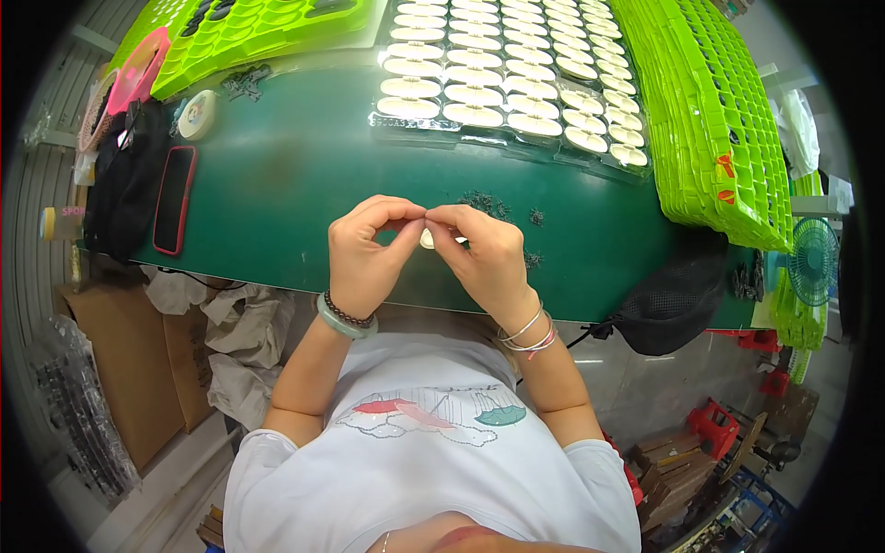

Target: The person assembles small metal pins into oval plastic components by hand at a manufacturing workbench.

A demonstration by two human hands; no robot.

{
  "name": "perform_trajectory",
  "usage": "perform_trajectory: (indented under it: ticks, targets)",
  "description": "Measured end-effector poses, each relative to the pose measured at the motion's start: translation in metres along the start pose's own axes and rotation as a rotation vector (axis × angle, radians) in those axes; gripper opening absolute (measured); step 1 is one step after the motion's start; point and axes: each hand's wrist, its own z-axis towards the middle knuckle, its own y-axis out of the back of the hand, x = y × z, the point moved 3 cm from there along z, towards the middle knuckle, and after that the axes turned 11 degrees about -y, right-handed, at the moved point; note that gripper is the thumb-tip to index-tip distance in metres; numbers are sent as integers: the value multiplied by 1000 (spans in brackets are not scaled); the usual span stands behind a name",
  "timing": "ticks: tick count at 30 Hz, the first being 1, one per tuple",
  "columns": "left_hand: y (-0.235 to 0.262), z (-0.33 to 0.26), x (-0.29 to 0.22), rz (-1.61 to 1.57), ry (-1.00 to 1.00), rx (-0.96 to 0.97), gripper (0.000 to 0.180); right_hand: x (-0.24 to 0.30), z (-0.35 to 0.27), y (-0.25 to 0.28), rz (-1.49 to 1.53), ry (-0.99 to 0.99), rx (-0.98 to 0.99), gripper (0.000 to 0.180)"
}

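Observation:
Above the near part of the green table, my two hands meet fingertip to fingertip. A small cream-white piece (pixel 427 240) shows under and behind the thumb of my right hand (pixel 490 251), which is closed on it. The thumb and forefinger of my left hand (pixel 361 251) are pinched together against the right fingertips; what they grip is too small to make out. Just beyond the right hand lies a loose heap of tiny black parts (pixel 485 204). A smaller cluster of black parts (pixel 536 217) sits to its right, and more are partly hidden beside the right hand.
Clear plastic trays of cream oval pieces (pixel 474 115) cover the back middle. Bright green trays (pixel 714 120) are stacked at right, with another green tray (pixel 267 37) back left. A red-edged phone (pixel 173 201), tape roll (pixel 197 115) and black mesh bag (pixel 671 300) lie around.

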Motion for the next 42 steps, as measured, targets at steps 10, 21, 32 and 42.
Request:
perform_trajectory:
  ticks: [10,21,32,42]
  targets:
    - [1,1,11,-109,187,20,9,-4,5,-2,72,-89,76,10]
    - [3,7,11,-308,308,94,10,-4,8,4,71,-27,117,9]
    - [1,13,11,-378,343,116,7,-4,5,2,-35,1,1,13]
    - [-3,12,22,-833,506,146,11,-18,0,-5,724,-493,76,6]
